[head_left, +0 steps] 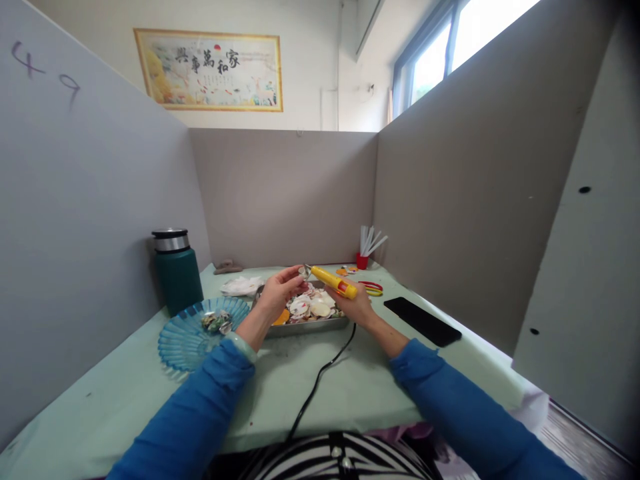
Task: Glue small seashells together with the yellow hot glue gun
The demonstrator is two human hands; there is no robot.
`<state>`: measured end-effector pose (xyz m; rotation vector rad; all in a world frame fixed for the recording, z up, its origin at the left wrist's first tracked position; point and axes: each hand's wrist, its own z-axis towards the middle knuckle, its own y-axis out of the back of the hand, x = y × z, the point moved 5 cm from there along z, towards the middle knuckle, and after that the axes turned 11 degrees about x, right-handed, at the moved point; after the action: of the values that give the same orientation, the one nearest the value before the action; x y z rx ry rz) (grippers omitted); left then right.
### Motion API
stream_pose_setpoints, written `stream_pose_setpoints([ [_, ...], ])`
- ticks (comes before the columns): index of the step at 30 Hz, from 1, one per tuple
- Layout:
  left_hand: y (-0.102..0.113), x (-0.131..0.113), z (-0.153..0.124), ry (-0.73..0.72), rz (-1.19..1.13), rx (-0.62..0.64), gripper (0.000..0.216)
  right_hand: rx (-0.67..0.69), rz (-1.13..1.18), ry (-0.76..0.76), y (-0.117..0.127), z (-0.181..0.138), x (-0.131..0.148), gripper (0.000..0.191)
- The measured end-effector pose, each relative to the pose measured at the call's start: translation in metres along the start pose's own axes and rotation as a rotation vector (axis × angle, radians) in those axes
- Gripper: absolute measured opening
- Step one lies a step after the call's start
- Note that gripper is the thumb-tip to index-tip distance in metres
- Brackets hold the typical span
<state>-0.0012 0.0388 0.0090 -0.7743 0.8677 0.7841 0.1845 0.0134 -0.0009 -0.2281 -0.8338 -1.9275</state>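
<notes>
My right hand (356, 305) is wrapped round a yellow hot glue gun (333, 280), its nozzle pointing left. A black cord (325, 370) runs from it down to the table's near edge. Between the fingertips of my left hand (280, 290) is a small pale shell (303, 272), close to the nozzle; whether the two touch I cannot tell. Below both hands lies a metal tray (307, 328) heaped with white, brown and orange shells (320, 307).
At left, a blue glass plate (175, 340) bears small shiny pieces (217, 323), near a green bottle (179, 277). A phone (423, 320), scissors (373, 288) and a red cup (362, 261) of glue sticks (370, 240) are right. Grey partitions (285, 193) enclose the table.
</notes>
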Motion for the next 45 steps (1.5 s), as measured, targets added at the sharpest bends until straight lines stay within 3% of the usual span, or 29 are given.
stream_pose_setpoints([
  [8,-0.004,-0.004,-0.001,0.003,-0.040,-0.007,0.035,0.035,0.007,0.027,0.000,0.000,0.003,0.028],
  [14,-0.005,-0.005,-0.002,0.011,-0.091,0.002,0.038,-0.032,0.118,-0.045,0.000,0.000,-0.007,0.033],
  [19,-0.005,-0.004,-0.003,0.022,-0.073,0.048,0.040,-0.034,0.078,-0.084,-0.002,0.000,-0.010,0.032],
  [45,-0.003,-0.005,-0.003,0.019,-0.045,0.010,0.044,0.046,-0.003,0.012,0.000,0.001,0.000,0.026],
])
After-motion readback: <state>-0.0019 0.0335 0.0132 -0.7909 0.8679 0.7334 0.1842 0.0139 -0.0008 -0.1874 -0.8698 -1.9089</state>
